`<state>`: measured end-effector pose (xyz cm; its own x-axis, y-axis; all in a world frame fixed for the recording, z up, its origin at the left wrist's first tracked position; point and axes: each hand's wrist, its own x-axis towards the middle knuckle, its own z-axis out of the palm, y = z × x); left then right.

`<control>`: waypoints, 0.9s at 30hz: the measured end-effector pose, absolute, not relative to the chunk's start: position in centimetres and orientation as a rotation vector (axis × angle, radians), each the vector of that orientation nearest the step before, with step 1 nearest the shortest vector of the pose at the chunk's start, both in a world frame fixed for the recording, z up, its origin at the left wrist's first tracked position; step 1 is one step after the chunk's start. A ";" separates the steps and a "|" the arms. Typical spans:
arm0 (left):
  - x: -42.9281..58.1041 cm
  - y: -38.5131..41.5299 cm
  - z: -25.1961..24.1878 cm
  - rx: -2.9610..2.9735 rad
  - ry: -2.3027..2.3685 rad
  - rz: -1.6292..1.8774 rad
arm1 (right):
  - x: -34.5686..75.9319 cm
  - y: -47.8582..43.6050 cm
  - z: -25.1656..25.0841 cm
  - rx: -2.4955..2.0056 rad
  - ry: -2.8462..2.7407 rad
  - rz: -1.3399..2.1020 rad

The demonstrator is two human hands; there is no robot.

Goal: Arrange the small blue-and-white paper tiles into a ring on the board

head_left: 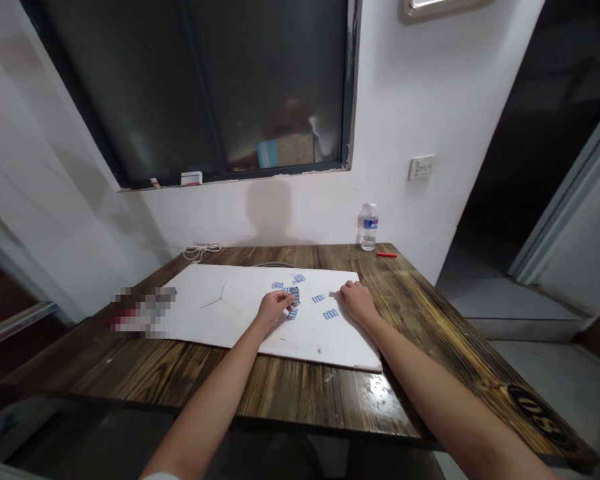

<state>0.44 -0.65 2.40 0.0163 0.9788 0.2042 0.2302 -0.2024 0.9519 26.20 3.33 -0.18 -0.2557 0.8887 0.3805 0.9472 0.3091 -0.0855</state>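
Note:
Several small blue-and-white striped pieces lie scattered on a white board that rests on the wooden table. My left hand is at the cluster near the board's middle, its thumb and fingers pinched at a darker striped piece. Another piece lies just under its fingertips. Over the board's right edge rests my right hand, fingers curled down; whatever they hold, if anything, is hidden. Two loose pieces lie between my hands, one of them further back.
A water bottle and a red stick-like object stand and lie at the table's back right. A coiled white cord is at the back left. Pixelated items cover the board's left end.

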 end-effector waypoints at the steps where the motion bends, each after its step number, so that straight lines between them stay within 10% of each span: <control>1: 0.5 -0.6 2.4 1.534 1.278 1.249 | 26.2 3.5 -0.3 -1.646 -2.227 -0.242; 27: 0.4 -0.5 2.0 1.483 1.280 1.246 | 26.3 3.5 0.2 -1.565 -2.305 -0.162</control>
